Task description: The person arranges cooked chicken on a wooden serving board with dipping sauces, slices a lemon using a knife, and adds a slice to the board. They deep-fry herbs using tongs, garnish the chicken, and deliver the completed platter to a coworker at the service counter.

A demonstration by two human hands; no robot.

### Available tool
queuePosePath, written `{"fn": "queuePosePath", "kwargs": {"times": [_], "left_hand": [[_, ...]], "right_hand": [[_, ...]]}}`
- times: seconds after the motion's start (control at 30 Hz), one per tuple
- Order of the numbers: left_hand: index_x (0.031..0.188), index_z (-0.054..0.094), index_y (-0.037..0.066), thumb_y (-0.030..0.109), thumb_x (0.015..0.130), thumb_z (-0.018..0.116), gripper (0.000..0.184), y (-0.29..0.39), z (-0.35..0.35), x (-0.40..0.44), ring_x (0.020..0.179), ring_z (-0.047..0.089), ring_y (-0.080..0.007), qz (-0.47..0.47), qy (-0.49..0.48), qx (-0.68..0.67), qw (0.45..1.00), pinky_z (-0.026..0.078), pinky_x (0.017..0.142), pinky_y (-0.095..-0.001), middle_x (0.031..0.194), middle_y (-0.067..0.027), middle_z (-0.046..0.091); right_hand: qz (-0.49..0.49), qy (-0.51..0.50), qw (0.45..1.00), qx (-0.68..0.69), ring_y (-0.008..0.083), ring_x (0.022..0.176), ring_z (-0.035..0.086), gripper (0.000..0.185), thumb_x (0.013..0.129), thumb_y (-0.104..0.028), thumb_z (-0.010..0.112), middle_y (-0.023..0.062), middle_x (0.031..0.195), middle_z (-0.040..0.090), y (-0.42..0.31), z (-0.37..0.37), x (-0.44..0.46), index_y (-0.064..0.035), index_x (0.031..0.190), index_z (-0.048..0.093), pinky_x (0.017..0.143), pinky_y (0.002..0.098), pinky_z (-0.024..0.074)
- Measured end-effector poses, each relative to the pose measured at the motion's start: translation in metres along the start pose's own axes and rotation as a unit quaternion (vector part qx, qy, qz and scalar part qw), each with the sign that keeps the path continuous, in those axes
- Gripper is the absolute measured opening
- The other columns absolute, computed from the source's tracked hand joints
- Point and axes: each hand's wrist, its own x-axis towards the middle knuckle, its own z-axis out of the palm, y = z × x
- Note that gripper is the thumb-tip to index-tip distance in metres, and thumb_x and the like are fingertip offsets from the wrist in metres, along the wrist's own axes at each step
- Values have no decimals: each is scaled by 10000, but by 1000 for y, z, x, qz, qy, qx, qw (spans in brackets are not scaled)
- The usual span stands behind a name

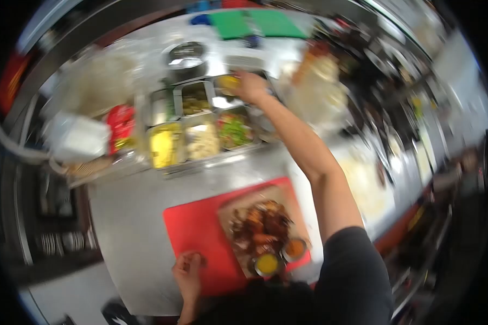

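My right hand [252, 88] reaches over the back row of metal containers, its fingers closed at a yellow item [229, 84] too blurred to name. My left hand [188, 269] is over the left edge of the red cutting board [195, 227], fingers curled; whether it holds anything is unclear. On the board, brown paper [230, 208] bears browned meat pieces [260, 222], a small cup of yellow sauce [267, 264] and a cup of orange sauce [295, 248]. Nearer containers hold yellow slices [165, 147], pale slices [203, 141] and chopped greens [234, 130].
A round metal pot [186, 58] and green boards [255, 24] are at the back. Plastic bags [97, 81] and a red packet [121, 129] lie left. A filled plastic bag [322, 89] and utensils [377, 143] are on the right.
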Motion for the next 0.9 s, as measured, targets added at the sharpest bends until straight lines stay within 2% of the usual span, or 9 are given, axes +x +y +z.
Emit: {"fn": "queuePosePath", "kwargs": {"times": [0.03,0.17,0.2,0.27,0.37,0.5,0.53,0.63,0.9], "left_hand": [[1065,544,-14,163,894,579,248,9,8,1,796,610,-163,11,-47,-105,993,498,708,-289,898,-118,630],[1349,353,30,398,928,494,577,65,74,-5,1033,571,-265,-14,-195,-368,909,508,819,-367,1212,-179,523],[1368,335,47,448,932,446,603,72,89,-14,1078,544,-283,-66,-225,-425,874,503,837,-376,1255,-173,492],[1349,370,82,521,944,341,598,78,110,-37,1083,540,-306,-161,-249,-471,830,511,812,-396,1243,-149,509],[1290,421,84,533,942,328,576,44,114,-69,1028,567,-301,-192,-345,-404,825,528,735,-394,1159,-146,553],[1258,430,78,583,923,302,619,28,136,-128,914,609,-309,-222,-332,-334,854,529,622,-365,1070,-168,575],[1278,411,79,552,940,299,592,25,148,-141,889,616,-312,-214,-340,-339,851,510,592,-344,1080,-172,572],[1285,401,73,473,965,324,518,-7,193,-173,881,620,-311,-239,-284,-291,882,487,558,-327,1076,-168,572],[1151,445,59,108,841,639,368,-29,291,-226,657,603,-179,-200,-186,-117,955,395,462,-241,901,-95,595]], "right_hand": [[-61,96,985,130,270,834,647,497,723,-398,730,160,942,665,12,8,-23,-28,1032,612,707,389,503],[-44,-31,947,318,250,711,632,478,663,-402,767,121,760,644,-42,-35,-242,-16,906,623,661,376,492],[3,-150,961,231,278,890,617,509,656,-394,766,132,907,643,-59,-77,-291,-30,974,606,792,401,467],[-126,-10,979,158,292,1158,479,624,701,-363,744,120,1206,536,-42,-58,-365,-74,1201,507,965,430,367],[113,100,944,294,248,1075,525,719,689,-313,777,103,1216,540,67,-87,-418,-80,1286,451,886,379,430],[244,226,943,-14,288,895,603,290,732,-255,723,102,955,649,311,-110,-500,-60,936,656,771,365,477],[329,208,921,-26,296,883,597,215,749,-217,696,101,926,647,351,-122,-508,-70,901,660,764,382,474],[181,198,937,-224,341,929,564,305,782,-97,620,148,987,610,459,-137,-494,-70,1081,572,785,429,461],[105,80,976,-172,391,942,561,531,776,-67,554,228,1047,540,512,-109,-438,-48,1274,371,764,466,484]]}}
